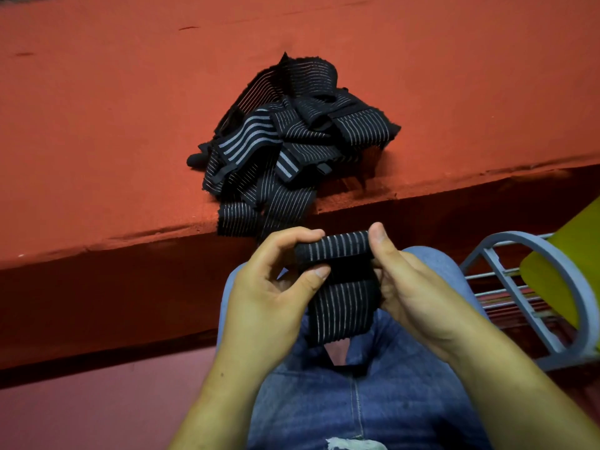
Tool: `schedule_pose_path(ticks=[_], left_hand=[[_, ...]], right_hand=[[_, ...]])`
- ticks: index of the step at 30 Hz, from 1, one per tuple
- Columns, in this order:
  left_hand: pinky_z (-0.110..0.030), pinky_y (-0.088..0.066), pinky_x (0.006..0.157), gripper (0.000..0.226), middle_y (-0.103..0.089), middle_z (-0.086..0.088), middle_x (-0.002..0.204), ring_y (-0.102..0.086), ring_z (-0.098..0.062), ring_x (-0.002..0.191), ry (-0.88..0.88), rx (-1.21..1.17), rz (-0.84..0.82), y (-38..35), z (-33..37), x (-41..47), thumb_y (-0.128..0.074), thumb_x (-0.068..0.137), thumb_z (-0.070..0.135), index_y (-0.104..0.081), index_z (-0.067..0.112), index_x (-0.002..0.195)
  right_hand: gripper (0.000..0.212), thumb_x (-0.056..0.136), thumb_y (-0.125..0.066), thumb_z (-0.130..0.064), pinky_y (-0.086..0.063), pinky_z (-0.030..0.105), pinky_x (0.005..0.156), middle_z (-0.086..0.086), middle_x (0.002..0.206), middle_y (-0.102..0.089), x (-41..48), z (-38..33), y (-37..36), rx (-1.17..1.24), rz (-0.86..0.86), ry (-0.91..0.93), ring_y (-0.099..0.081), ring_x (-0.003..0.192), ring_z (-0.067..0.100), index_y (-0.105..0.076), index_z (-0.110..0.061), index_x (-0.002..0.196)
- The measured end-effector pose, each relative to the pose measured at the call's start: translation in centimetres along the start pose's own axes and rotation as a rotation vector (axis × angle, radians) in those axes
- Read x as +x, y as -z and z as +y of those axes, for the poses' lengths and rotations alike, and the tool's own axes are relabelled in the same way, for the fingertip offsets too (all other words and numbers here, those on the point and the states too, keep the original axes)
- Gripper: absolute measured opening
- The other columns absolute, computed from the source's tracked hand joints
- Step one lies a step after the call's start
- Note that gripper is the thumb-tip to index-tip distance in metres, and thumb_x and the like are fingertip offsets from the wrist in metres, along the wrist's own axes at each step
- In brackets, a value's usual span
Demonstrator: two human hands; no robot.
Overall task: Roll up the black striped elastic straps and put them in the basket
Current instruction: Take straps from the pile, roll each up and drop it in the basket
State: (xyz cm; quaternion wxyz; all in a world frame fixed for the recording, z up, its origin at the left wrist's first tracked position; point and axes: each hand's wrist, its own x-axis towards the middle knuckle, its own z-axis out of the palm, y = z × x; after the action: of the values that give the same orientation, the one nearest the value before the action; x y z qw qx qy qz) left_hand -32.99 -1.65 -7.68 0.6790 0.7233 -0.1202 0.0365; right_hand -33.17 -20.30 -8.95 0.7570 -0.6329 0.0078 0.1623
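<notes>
A red ledge (97, 125) is filling the upper half of the view, with its front edge dropping to a darker face and a pinkish floor (81, 401) showing below at the left. A pile of black striped elastic straps (292, 141) is lying tangled on the ledge near that front edge, and a few ends are hanging over it.

In front of the pile, above the person's jeans (373, 401), both hands are holding one strap (337, 250) that is partly wound into a roll. The roll's long axis is running left to right between the hands, with its pale stripes wrapping around it. The unrolled tail (344, 306) is hanging down from the roll toward the lap, and its stripes are running lengthwise.

The left hand (269, 287) is gripping the roll's left end, with its fingers curling over the top and its thumb pressing on the near side. The right hand (418, 287) is pinching the right end, thumb on top and fingers tucked underneath. Both palms are facing each other, and the forearms are coming in from the bottom corners.

A grey-blue basket (526, 251) is standing at the right, just beside the knee, with a yellow-green object (565, 254) lying in it.
</notes>
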Motion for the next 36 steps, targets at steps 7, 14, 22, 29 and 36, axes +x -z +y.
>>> schedule_pose_path(ticks=[7, 14, 22, 29, 36], left_hand=[[-0.018, -0.051, 0.096, 0.040, -0.072, 0.007, 0.123, -0.067, -0.007, 0.118, -0.007, -0.014, -0.005, -0.2, -0.1, -0.1, -0.070, 0.083, -0.018, -0.071, 0.017, 0.101], [-0.021, -0.054, 0.093, 0.040, -0.070, 0.011, 0.123, -0.067, -0.005, 0.115, 0.085, 0.002, -0.062, -0.3, 0.2, -0.3, -0.072, 0.090, -0.002, -0.067, 0.020, 0.122], [-0.011, -0.050, 0.083, 0.053, -0.072, 0.015, 0.112, -0.069, 0.003, 0.101, 0.165, 0.058, -0.114, -0.7, 0.5, -0.5, -0.051, 0.096, 0.036, -0.042, 0.031, 0.148], [-0.043, -0.057, 0.099, 0.047, -0.066, 0.010, 0.127, -0.067, -0.010, 0.115, 0.146, 0.128, -0.107, -0.9, -0.1, -0.9, -0.045, 0.104, 0.044, -0.035, 0.041, 0.150], [-0.017, -0.053, 0.090, 0.049, -0.071, 0.018, 0.119, -0.068, -0.003, 0.112, 0.179, 0.066, -0.123, -0.6, 0.1, -0.5, -0.057, 0.101, 0.033, -0.044, 0.034, 0.148]], right_hand=[[0.092, 0.065, -0.066, -0.093, -0.042, 0.066, 0.114, 0.018, 0.122, -0.076, 0.2, 0.2, -0.2, -0.018, 0.038, -0.012, -0.068, 0.123, 0.038, -0.078, -0.019, 0.118], [0.052, 0.095, -0.058, -0.057, -0.046, 0.063, 0.112, 0.017, 0.118, -0.077, 0.1, 0.3, 0.1, -0.004, 0.060, 0.020, -0.071, 0.119, 0.036, -0.077, -0.015, 0.118], [0.042, 0.098, -0.053, -0.048, -0.046, 0.056, 0.114, 0.007, 0.124, -0.076, -0.1, 0.5, -0.7, -0.046, 0.020, 0.054, -0.070, 0.123, 0.024, -0.073, -0.021, 0.124], [0.043, 0.098, -0.055, -0.056, -0.051, 0.039, 0.107, -0.005, 0.123, -0.077, -0.2, 0.7, -1.7, -0.121, 0.028, 0.102, -0.070, 0.120, 0.011, -0.070, -0.026, 0.126], [0.034, 0.097, -0.059, -0.045, -0.055, 0.042, 0.101, 0.001, 0.117, -0.078, 0.0, 0.6, -1.3, -0.144, 0.123, 0.207, -0.074, 0.113, 0.017, -0.070, -0.021, 0.119]])
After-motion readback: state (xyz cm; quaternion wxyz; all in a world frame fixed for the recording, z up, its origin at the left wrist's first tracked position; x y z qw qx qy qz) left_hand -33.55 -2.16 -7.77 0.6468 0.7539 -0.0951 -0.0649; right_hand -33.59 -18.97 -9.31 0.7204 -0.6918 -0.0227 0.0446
